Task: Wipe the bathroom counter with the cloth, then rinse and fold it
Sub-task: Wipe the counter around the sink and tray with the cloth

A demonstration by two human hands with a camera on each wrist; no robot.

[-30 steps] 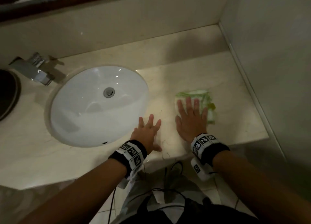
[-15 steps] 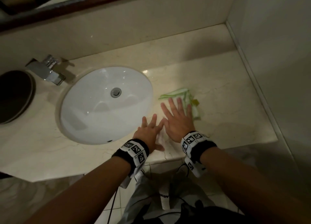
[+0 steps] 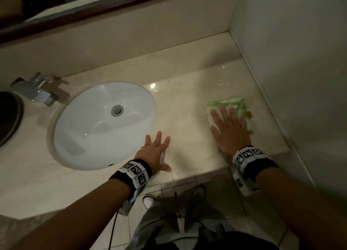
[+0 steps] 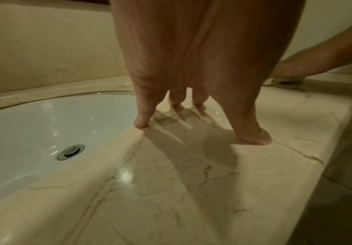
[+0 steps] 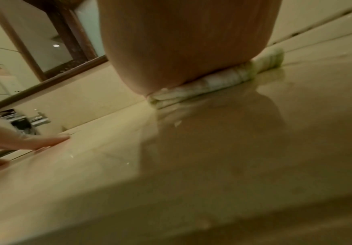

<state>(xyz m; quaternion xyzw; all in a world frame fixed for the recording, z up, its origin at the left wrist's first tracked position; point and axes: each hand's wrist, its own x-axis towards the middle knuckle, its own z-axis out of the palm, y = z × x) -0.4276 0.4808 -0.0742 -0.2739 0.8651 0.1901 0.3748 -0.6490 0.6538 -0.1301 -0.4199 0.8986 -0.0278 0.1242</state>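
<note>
A white-and-green cloth (image 3: 232,104) (image 5: 223,81) lies flat on the beige marble counter (image 3: 187,107) near its right end. My right hand (image 3: 228,129) presses down on the cloth with straight, spread fingers and covers most of it. My left hand (image 3: 155,150) rests flat on the bare counter beside the sink, fingers spread; in the left wrist view its fingertips (image 4: 141,124) touch the stone at the basin's rim and it holds nothing.
A white oval sink (image 3: 75,129) with a metal drain (image 3: 117,110) sits left of centre, a chrome tap (image 3: 35,90) behind it. A dark round object (image 3: 7,116) lies at the far left. A wall (image 3: 291,61) bounds the counter's right end; a mirror frame (image 3: 93,7) runs above.
My right hand has slid the cloth to the right, from beside the sink back toward the counter's right end. The left hand has stayed planted by the basin.
</note>
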